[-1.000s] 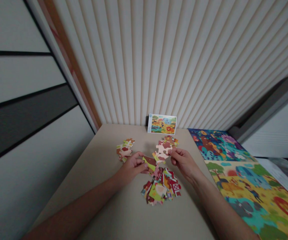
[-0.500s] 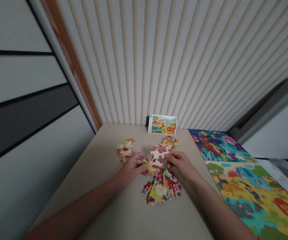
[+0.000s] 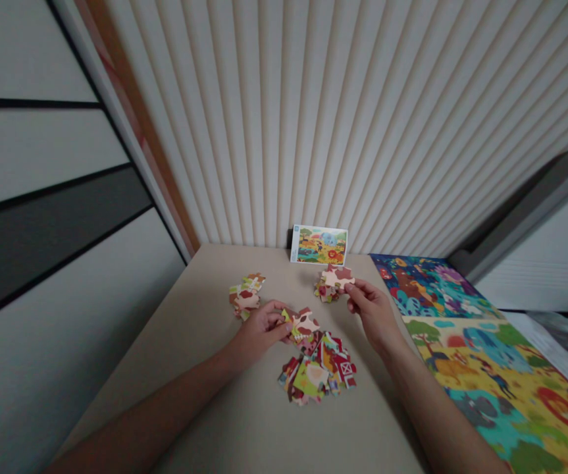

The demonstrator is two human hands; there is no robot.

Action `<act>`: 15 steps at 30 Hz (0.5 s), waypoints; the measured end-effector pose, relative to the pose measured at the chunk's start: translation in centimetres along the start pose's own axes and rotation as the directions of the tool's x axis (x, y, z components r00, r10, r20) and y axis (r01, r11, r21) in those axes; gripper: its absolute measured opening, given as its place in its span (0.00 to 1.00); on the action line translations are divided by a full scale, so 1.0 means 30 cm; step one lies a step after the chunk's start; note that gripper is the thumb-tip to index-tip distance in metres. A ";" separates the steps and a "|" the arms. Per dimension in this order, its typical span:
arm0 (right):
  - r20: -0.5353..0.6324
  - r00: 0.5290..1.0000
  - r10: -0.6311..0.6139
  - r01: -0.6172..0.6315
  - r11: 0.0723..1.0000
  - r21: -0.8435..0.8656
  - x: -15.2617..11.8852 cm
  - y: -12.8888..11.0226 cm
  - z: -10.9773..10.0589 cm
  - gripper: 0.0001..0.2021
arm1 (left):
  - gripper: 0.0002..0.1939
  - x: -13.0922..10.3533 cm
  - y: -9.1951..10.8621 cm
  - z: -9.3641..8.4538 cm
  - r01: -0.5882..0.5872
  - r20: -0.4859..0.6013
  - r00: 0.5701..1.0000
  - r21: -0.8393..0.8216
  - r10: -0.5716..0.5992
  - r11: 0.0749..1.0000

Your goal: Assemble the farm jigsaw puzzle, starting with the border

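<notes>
Step, I judge: sorting | my right hand (image 3: 374, 311) pinches a puzzle piece (image 3: 339, 277) over the pile (image 3: 326, 293) toward the table's (image 3: 284, 276) far-right corner, contact unclear | left hand (image 3: 262, 328) pinches more pieces (image 3: 305, 322) | next needs: looser right pinch

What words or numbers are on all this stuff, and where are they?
No words or numbers can be read.
Picture card: blue corner badge and faint marks on its left edge, too small to read.
Red puzzle piece: a white X shape, which looks drawn, not written.
</notes>
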State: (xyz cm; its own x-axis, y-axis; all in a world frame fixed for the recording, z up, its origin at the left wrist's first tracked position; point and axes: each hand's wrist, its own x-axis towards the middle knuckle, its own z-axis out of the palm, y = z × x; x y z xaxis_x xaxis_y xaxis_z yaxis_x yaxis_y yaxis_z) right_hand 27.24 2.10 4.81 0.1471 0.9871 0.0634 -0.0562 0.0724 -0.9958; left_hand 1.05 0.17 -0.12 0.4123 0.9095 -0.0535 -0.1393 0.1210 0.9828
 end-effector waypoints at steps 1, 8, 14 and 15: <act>-0.027 1.000 -0.015 0.015 1.000 0.010 0.006 0.001 -0.007 0.20 | 0.22 -0.002 0.001 0.002 0.008 0.020 1.000 -0.003 -0.008 1.000; -0.175 0.973 -0.150 0.136 0.987 -0.086 0.050 0.022 -0.055 0.24 | 0.26 -0.048 -0.004 0.030 0.125 0.299 0.942 0.112 -0.154 0.986; -0.152 0.982 -0.111 0.086 0.983 -0.164 0.058 0.031 -0.062 0.24 | 0.20 -0.073 0.011 0.025 -0.211 0.373 0.928 0.559 -0.016 0.802; -0.139 0.985 -0.101 0.074 0.980 -0.187 0.055 0.029 -0.060 0.24 | 0.19 -0.075 0.021 0.026 -0.277 0.394 0.919 0.605 0.022 0.746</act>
State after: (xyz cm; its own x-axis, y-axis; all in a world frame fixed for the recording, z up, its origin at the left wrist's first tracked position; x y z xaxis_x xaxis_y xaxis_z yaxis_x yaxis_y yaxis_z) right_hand 29.20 3.55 3.94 0.2882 0.9451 0.1538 0.1405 0.1172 -0.9831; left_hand 0.73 -2.12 0.77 0.7307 0.6814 0.0416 0.3268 -0.4026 0.8551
